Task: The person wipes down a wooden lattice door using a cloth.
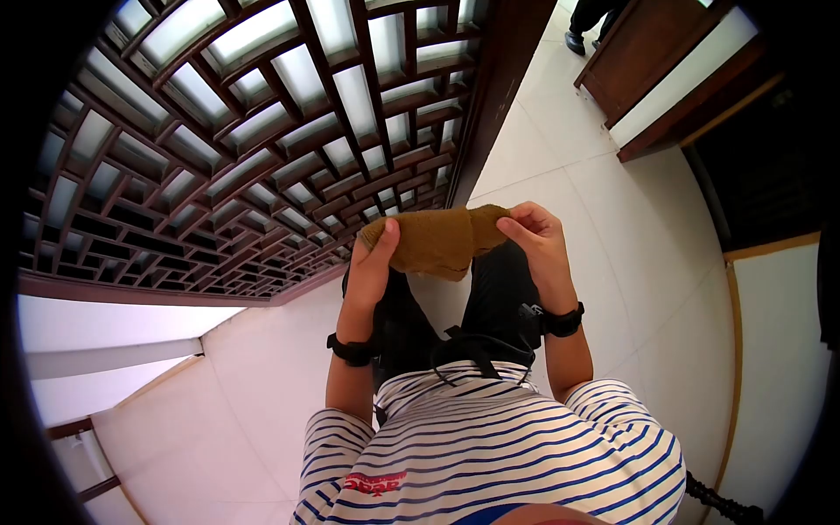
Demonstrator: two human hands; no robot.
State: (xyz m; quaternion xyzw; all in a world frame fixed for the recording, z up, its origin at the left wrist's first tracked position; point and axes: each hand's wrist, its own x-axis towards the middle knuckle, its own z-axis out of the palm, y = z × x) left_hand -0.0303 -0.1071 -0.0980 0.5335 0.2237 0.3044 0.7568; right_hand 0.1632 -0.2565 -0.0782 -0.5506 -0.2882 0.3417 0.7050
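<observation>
A folded brown cloth (433,242) is stretched between my two hands in front of my legs. My left hand (374,258) pinches its left end, with the thumb on top and the fingers hidden underneath. At the other end, my right hand (538,238) grips a narrower corner of the cloth between thumb and fingers. The cloth hangs slightly lower along its front edge. Each wrist wears a black band.
A dark wooden lattice screen (289,131) rises close on my left. Pale tiled floor (604,219) runs ahead and to the right. Wooden door panels (643,61) stand at the upper right, near another person's dark trouser legs and shoe (575,42).
</observation>
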